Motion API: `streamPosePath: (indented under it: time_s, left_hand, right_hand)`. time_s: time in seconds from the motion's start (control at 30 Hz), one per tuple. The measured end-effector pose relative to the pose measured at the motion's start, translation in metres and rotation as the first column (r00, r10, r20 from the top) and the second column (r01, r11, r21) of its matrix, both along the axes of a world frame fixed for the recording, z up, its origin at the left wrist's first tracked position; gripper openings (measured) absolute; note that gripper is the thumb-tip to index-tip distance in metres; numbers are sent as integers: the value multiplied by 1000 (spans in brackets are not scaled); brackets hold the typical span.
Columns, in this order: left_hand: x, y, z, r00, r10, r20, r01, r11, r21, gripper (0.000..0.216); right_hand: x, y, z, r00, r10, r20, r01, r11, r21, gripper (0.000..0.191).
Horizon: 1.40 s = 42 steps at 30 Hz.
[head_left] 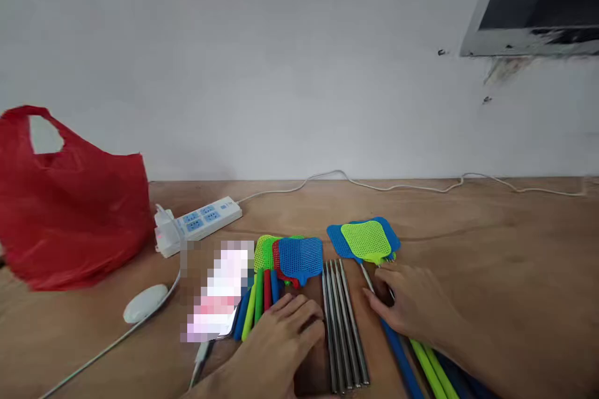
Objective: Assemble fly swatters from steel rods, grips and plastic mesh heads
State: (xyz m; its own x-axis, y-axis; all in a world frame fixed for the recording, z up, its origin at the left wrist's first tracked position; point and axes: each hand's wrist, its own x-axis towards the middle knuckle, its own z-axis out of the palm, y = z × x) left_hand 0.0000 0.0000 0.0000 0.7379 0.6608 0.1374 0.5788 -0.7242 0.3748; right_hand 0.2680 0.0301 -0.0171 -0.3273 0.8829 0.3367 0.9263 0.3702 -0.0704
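Note:
My left hand (pixel 283 343) rests loosely curled beside the coloured handles; its thumb and forefinger are apart and I see nothing between them. Green, red and blue handle tubes (pixel 259 296) lie just beyond it. Close to its right is a row of several bare metal rods (pixel 344 324). My right hand (pixel 409 299) lies over the shafts of several fly swatters, its thumb and fingers apart. The swatters have a lime mesh head (pixel 367 240) on top of blue ones. A blue handle (pixel 400 355) and lime handles (pixel 433 368) extend below this hand.
Loose mesh swatter heads (pixel 301 259) are piled left of the rods. A phone with a blurred screen (pixel 224 293), a white power strip (pixel 201 222), a white oval device (pixel 146 303) and a red plastic bag (pixel 75 206) are at left. A thin cable (pixel 397 186) runs along the wall.

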Motion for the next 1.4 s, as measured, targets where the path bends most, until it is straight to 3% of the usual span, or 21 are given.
streamPosePath:
  time_s: [0.23, 0.37, 0.53, 0.67, 0.83, 1.07, 1.2, 1.4]
  left_hand:
    - [-1, -4, 13, 1000, -9, 1, 9, 1000, 4, 30]
    - [-2, -4, 13, 1000, -15, 7, 15, 1000, 14, 32]
    - [-1, -4, 13, 999, -3, 35, 2, 1000, 17, 31]
    - [-3, -3, 14, 999, 25, 40, -26, 999, 19, 35]
    - [-6, -2, 13, 998, -40, 43, 36, 994, 101, 63]
    - [-5, 1, 12, 994, -105, 38, 101, 991, 88, 44]
    - [-8, 2, 13, 984, -171, -57, 176, 979, 98, 41]
    - [-13, -6, 17, 958, -249, -140, 263, 960, 97, 16]
  right_hand:
    - [-3, 2, 3, 995, -21, -101, 24, 999, 31, 25]
    - [-6, 4, 1, 957, 28, -289, -11, 998, 59, 29]
    - [-9, 3, -6, 795, 39, -605, -43, 999, 8, 28]
    - [-10, 4, -7, 658, 29, -752, -57, 998, -11, 28]
    - [-11, 4, -5, 611, 26, -791, -71, 997, -21, 28]
    - [-11, -1, 0, 617, 37, -786, -84, 996, -19, 29]
    - [-9, 0, 0, 636, 54, -770, -91, 996, -5, 28]
    - [-9, 1, 2, 672, 82, -736, -102, 995, 17, 28]
